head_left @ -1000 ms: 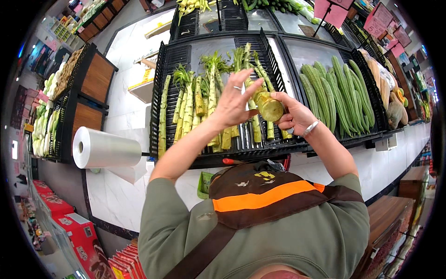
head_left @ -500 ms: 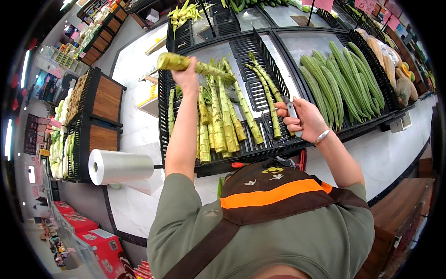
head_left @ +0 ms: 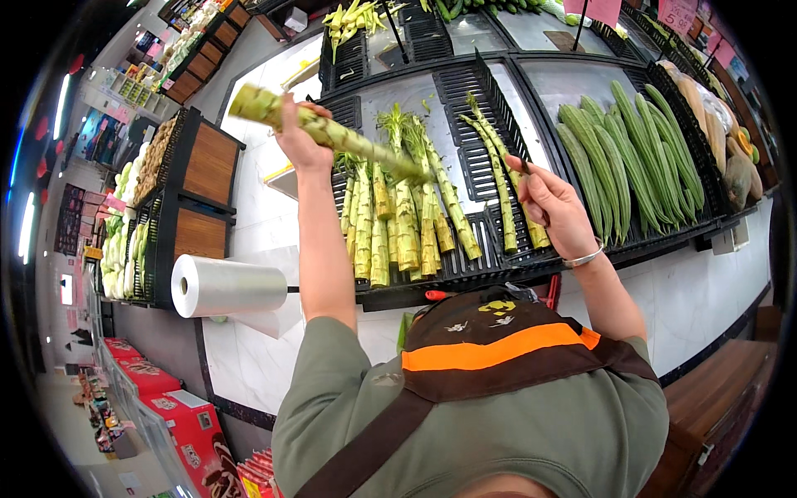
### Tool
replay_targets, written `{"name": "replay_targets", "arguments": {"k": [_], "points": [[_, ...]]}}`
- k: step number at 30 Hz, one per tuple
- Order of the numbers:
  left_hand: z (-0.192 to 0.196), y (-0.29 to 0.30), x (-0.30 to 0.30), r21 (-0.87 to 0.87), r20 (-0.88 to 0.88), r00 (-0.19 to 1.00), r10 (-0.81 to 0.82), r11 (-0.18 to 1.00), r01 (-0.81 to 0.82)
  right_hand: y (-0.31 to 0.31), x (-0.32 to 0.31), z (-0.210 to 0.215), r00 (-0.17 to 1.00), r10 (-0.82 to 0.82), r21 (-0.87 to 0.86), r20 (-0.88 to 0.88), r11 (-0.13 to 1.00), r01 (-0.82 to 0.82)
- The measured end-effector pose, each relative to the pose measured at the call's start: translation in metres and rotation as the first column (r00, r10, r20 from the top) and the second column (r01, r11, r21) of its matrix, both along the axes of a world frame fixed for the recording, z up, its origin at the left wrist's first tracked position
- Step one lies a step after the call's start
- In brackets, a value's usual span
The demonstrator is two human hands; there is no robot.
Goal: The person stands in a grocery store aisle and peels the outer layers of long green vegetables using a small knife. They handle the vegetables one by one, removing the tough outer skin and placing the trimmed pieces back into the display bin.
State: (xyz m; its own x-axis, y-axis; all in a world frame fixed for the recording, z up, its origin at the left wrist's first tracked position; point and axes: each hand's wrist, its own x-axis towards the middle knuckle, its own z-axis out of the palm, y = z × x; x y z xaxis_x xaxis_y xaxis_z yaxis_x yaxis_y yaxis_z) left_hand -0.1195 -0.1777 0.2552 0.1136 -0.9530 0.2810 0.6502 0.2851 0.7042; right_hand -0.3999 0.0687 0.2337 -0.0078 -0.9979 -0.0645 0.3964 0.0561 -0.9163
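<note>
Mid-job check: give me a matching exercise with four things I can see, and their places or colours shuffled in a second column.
1. Thick stalk
2. Plastic roll
3. Ridged gourds
4. Apron band

A. Green, lying to the right of the right hand
B. Orange
C. Gripped in the left hand
D. Whitish, toward the left of the view

Pairs: 1-C, 2-D, 3-A, 4-B

Stalks (head_left: 404, 236) in the middle tray (head_left: 508, 116), gourds (head_left: 610, 170) to their right, bag roll (head_left: 231, 287) at near left.
</note>
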Motion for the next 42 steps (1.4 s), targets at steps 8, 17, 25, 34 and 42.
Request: {"name": "replay_targets", "arguments": {"k": [8, 17, 25, 34, 42], "points": [[0.004, 0.163, -0.034, -0.001, 0.925, 0.377, -0.048, 0.992, 0.128, -0.006, 0.063, 0.028, 0.963, -0.052, -0.322, -0.264, 0.946, -0.037], [-0.046, 0.204, -0.038, -0.271, 0.947, 0.161, 0.279, 0.96, -0.072, -0.001, 0.084, 0.014, 0.926, -0.138, -0.272, -0.352, 0.962, 0.04], [-0.055, 0.207, -0.035, -0.476, 0.868, 0.103, 0.486, 0.872, -0.111, -0.001, 0.078, 0.005, 0.956, 0.013, -0.163, -0.292, 0.985, -0.063], [-0.05, 0.208, -0.03, -0.448, 0.888, 0.086, 0.451, 0.892, -0.05, -0.002, 0.064, 0.003, 0.957, 0.099, -0.184, -0.274, 0.971, -0.153], [-0.042, 0.221, -0.031, -0.351, 0.913, 0.213, 0.349, 0.936, -0.028, -0.006, 0.055, -0.009, 0.977, 0.176, -0.102, -0.118, 0.977, -0.188]]}}
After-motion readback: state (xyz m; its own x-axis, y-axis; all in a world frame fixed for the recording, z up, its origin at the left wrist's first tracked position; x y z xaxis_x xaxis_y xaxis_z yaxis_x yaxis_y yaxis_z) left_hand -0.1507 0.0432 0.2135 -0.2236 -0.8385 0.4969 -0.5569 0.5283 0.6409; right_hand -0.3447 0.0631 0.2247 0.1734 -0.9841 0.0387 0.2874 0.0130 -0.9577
